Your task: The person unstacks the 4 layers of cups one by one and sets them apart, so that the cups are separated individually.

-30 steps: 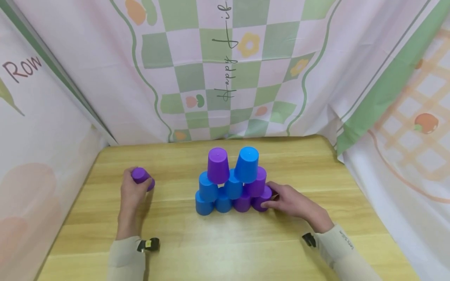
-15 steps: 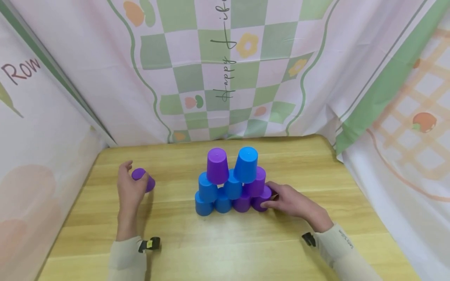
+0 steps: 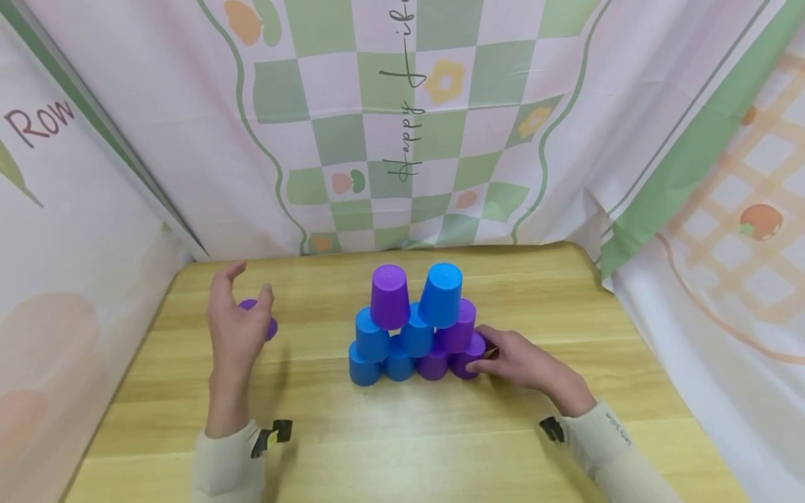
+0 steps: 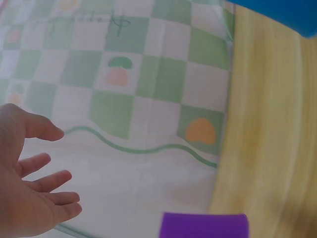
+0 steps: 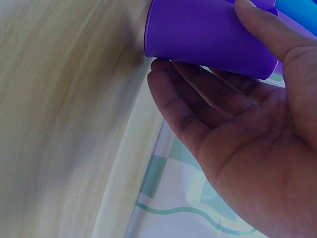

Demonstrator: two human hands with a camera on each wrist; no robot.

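Note:
My left hand hovers over a lone purple cup, thumb and fingers spread apart and holding nothing. In the left wrist view the hand stands apart from this purple cup. Upside-down cups form a stacked wall at the table's middle. Its bottom row has several blue and purple cups, its second row two blue and one purple. On top sit a purple cup and a blue cup, side by side. My right hand holds the bottom row's rightmost purple cup between thumb and fingers.
The wooden table bears the cups. A printed cloth hangs along its back edge, and more cloth hangs at both sides. Each sleeve cuff has a small black device, one of them at the left.
My left hand has let go of the lone purple cup, spread its fingers and risen off it. My right hand and the stacked cups have stayed in place.

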